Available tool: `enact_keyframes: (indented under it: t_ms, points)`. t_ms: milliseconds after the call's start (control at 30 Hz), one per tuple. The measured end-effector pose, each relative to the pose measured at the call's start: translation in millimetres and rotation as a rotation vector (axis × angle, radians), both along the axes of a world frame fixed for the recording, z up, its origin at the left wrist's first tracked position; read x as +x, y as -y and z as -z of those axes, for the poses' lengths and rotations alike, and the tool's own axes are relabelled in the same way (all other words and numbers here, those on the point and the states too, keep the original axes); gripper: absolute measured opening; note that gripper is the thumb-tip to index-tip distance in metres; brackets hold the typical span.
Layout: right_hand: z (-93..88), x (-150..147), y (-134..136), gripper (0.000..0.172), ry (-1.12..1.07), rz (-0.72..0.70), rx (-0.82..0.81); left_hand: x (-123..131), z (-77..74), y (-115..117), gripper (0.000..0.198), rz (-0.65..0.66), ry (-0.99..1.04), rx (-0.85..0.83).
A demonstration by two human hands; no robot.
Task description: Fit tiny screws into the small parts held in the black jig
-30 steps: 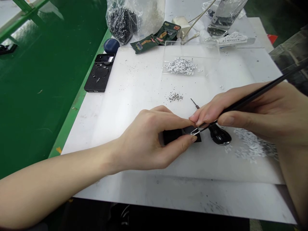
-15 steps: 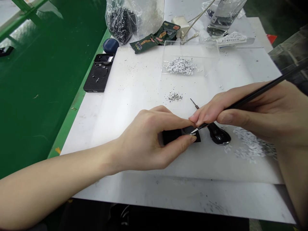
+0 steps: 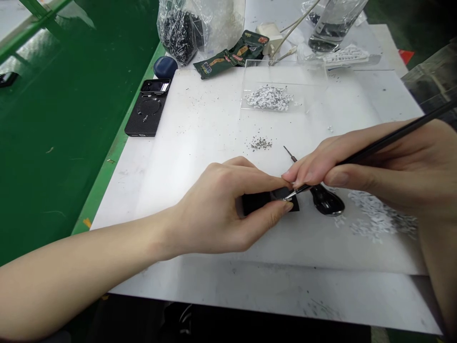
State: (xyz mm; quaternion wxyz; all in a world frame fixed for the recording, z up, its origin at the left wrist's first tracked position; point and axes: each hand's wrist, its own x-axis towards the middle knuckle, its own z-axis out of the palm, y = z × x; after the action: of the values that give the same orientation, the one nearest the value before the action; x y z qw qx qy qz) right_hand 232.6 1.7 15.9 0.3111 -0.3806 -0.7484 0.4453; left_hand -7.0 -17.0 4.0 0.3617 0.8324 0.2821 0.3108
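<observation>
Front middle of the tabletop: your left hand (image 3: 217, 209) and right hand (image 3: 374, 166) meet here, above a white sheet (image 3: 200, 128) laid over the green tabletop (image 3: 60, 152)

Left fingers: your thumb and forefinger (image 3: 266, 177) are closed on a small black piece (image 3: 257, 204), pinching it from both sides and holding it just above the sheet

Right fingers: they are closed around the shaft of slim black tweezers (image 3: 403, 136), with the fine tips touching the black piece; you cannot tell if the tips have hold of anything

Right of your hands: a small screwdriver (image 3: 326, 201) with a black handle lies on the sheet, beside a loose spread of white fragments (image 3: 378, 216)

Back of the tabletop: a clear tray (image 3: 282, 74) holds a small heap of white fragments (image 3: 269, 97), and grey specks (image 3: 260, 143) lie in a little pile in front of it

Left edge of the sheet: a phone in a black case (image 3: 146, 114) lies near a blue round case (image 3: 166, 66)

Done and left: judging by how things lie, the black piece is in your hands and fragments lie both in the tray and on the sheet; the pictures cannot show how much remains
</observation>
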Motion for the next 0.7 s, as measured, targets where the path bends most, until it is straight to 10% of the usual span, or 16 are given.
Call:
enact_keyframes:
  t_ms: [700]
  points:
    - [-7.0,6.4,3.8,0.017,0.076,-0.12,0.177,0.3,-1.4,-0.6,0.013,0.033,0.017,0.01]
